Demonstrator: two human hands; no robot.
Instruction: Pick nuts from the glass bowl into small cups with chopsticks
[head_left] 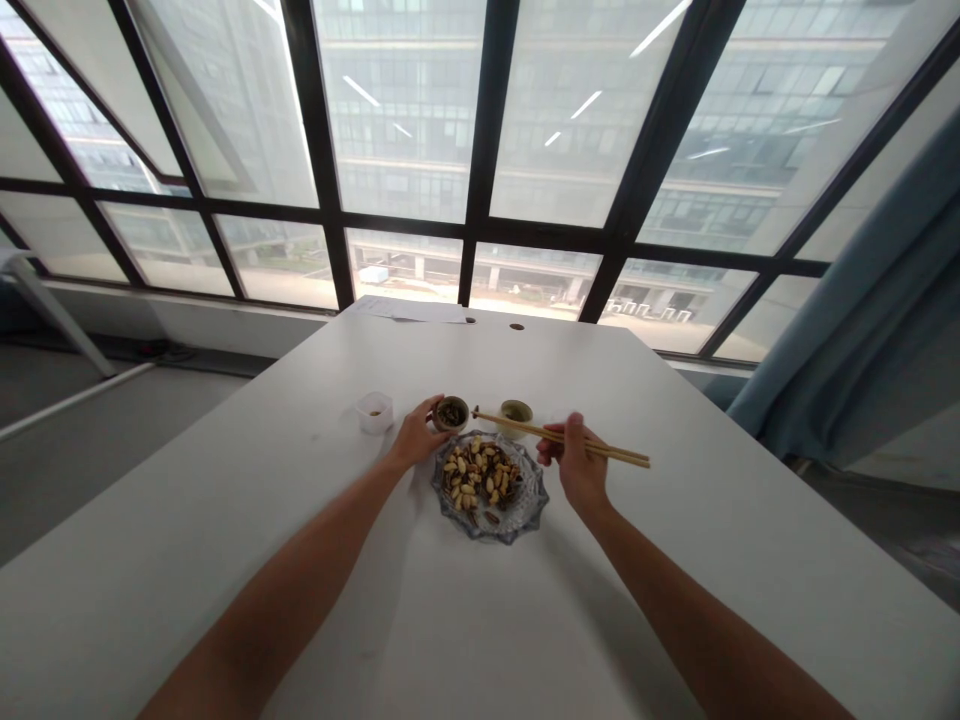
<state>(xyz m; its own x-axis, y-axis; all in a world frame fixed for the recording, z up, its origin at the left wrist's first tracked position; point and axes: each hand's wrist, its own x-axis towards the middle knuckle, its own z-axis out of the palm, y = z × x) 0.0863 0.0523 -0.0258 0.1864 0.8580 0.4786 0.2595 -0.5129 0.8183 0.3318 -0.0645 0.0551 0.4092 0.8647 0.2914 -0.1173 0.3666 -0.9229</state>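
My left hand [417,434] grips the side of a small brown cup [451,428] that has dark bits inside. In my right hand [579,462] is a pair of wooden chopsticks [525,427], with a small dark piece [475,411] at their tips, just right of that cup. Below the tips lies a scalloped glass plate [525,515] holding a mix of pale nuts or seeds [469,478] and darker pieces; their exact kind I cannot tell. A second small cup [516,413], greenish inside, stands behind the chopsticks.
A clear plastic container [374,412] with a little something in it sits left of my left hand. White papers [409,309] lie at the far end of the white table [300,600], near two round holes. Windows rise beyond; a blue curtain [847,300] hangs at right.
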